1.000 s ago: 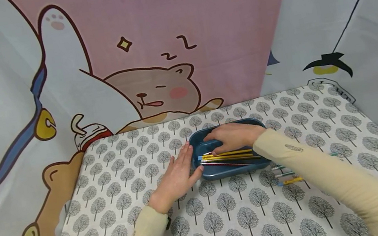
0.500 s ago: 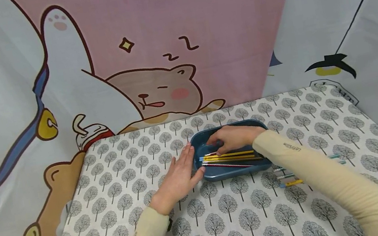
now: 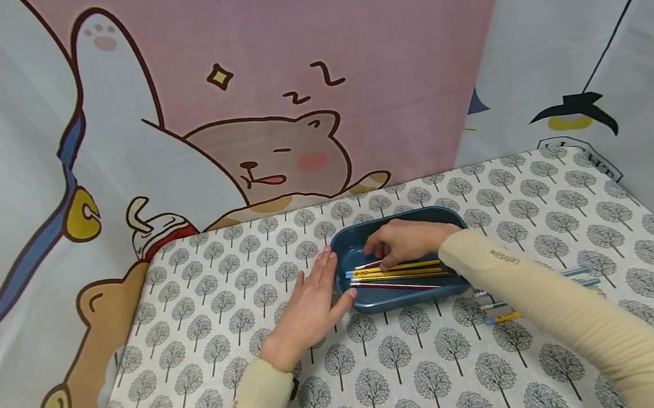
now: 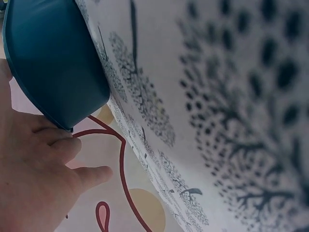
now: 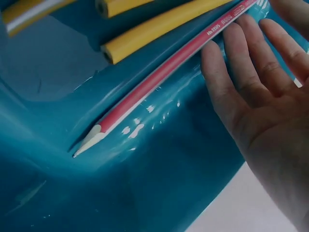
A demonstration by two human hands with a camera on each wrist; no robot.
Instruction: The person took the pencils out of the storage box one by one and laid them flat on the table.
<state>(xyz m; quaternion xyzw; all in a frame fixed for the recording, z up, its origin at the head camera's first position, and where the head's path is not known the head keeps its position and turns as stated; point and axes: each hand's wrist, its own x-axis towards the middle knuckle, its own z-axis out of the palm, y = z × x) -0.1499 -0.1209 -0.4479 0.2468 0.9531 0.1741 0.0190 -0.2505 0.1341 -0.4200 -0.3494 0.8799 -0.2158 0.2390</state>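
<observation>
A dark blue tray (image 3: 409,301) holds several yellow pencils (image 3: 405,271) and red ones, lying lengthwise. My left hand (image 3: 305,307) rests against the tray's left end with its fingers extended. In the left wrist view, those fingers meet the tray's rim (image 4: 36,104). Inside the tray is my right hand (image 3: 406,240), its fingertips beside a sharpened red pencil (image 5: 154,82) in the right wrist view. The fingers there are nearly straight along that pencil's edge, with the thumb apart from them. Another red pencil (image 3: 398,285) lies slanted along the tray's near side.
On the tree-print cloth (image 3: 371,404), right of the tray, lie a yellow pencil (image 3: 504,318) and teal pencils (image 3: 577,271), partly covered by the right sleeve (image 3: 546,290). A cartoon-print curtain (image 3: 395,65) stands behind the table.
My right hand has shifted slightly right within the tray, and its fingers have drawn in toward the thumb. The left hand stays against the tray's end.
</observation>
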